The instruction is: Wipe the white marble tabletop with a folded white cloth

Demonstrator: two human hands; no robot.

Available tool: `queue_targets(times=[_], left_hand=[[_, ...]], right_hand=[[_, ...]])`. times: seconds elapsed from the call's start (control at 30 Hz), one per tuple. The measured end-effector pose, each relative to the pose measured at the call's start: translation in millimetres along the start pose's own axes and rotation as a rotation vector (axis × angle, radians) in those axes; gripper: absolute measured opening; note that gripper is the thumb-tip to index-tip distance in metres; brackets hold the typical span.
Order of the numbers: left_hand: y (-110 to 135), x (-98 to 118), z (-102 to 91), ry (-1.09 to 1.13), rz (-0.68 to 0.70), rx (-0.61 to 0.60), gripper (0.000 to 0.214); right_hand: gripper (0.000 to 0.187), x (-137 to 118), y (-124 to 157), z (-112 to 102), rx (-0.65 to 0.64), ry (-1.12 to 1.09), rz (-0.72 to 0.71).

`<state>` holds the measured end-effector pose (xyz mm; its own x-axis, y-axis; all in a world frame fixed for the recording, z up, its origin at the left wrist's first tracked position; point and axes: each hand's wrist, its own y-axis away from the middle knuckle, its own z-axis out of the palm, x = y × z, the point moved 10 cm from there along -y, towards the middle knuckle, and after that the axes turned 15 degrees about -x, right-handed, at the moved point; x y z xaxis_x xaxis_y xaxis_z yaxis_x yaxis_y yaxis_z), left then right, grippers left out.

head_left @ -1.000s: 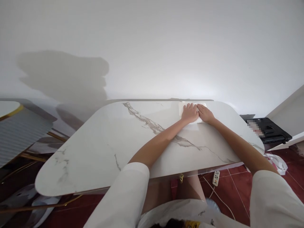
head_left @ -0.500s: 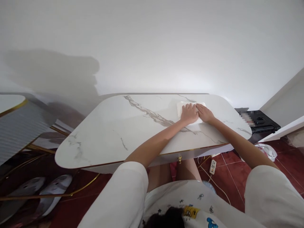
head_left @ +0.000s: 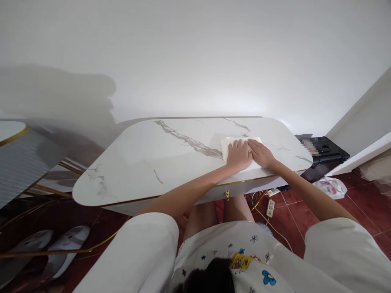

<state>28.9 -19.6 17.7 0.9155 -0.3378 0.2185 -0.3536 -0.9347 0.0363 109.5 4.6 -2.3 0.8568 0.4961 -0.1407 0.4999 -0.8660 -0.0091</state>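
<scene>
A white folded cloth lies on the white marble tabletop, toward its right near side. My left hand lies flat on the cloth with its fingers stretched out. Beside it, my right hand presses flat on the same cloth, fingers extended and touching the left hand. Most of the cloth is hidden under both palms.
A white wall stands right behind the table. A black case sits on the red tiled floor at the right, with a white power strip and a plastic bag nearby. A ribbed gold-rimmed table and grey slippers are at the left.
Both hands have slid the cloth toward me across the tabletop, from the far edge to near the front edge. The view has drawn back from the table.
</scene>
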Motion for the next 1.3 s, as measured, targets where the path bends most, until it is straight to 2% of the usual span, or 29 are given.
queue_targets(times=[0.2, 0.33, 0.5, 0.67, 0.87, 1.3], left_hand=[[21.7, 11.6, 4.7, -0.008, -0.019, -0.037, 0.055], [29.4, 24.5, 6.6, -0.010, -0.015, -0.044, 0.056], [26.1, 45.9, 7.9, -0.011, 0.037, -0.035, 0.054], [14.1, 60.2, 4.7, -0.001, 0.104, 0.008, 0.048], [-18.5, 49.8, 5.8, 0.040, 0.107, 0.005, 0.043], [-99.1, -11.2, -10.2, 0.056, 0.101, 0.061, 0.039]], right_hand=[[0.057, -9.7, 20.1, 2.8, -0.016, 0.012, -0.057], [0.056, -6.1, 33.8, 3.2, 0.000, -0.003, -0.114], [0.056, 9.8, 51.1, -0.2, 0.035, -0.011, -0.136], [0.056, 30.1, 56.1, -2.8, 0.040, -0.012, -0.086], [0.054, 45.2, 29.2, -8.0, 0.016, 0.010, -0.001], [0.054, 63.3, -68.3, -17.1, -0.008, -0.010, 0.125]])
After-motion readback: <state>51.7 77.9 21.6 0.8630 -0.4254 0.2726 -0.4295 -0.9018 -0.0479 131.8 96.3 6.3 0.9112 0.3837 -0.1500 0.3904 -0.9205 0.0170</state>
